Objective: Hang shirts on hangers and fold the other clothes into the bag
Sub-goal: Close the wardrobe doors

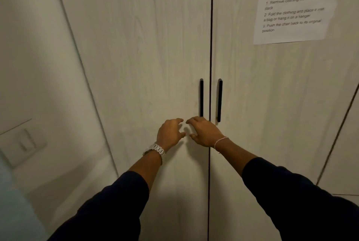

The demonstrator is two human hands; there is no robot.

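Head view shows no shirts, hangers, other clothes or bag anywhere, so nothing of the hanging or folding can be counted as done; I judge the task to be at its very start, with all of it left. What fills the picture is a pale wardrobe with two closed doors, and presumably the hangers are behind them. The left hand [170, 133] and the right hand [202, 131] are raised close together just below the two black handles [201, 98], fingers loosely curled and holding nothing. Neither hand grips a handle yet. A printed sheet of paper [295, 7] is stuck on the right door [272, 104], and a wall switch [27, 141] sits at far left.
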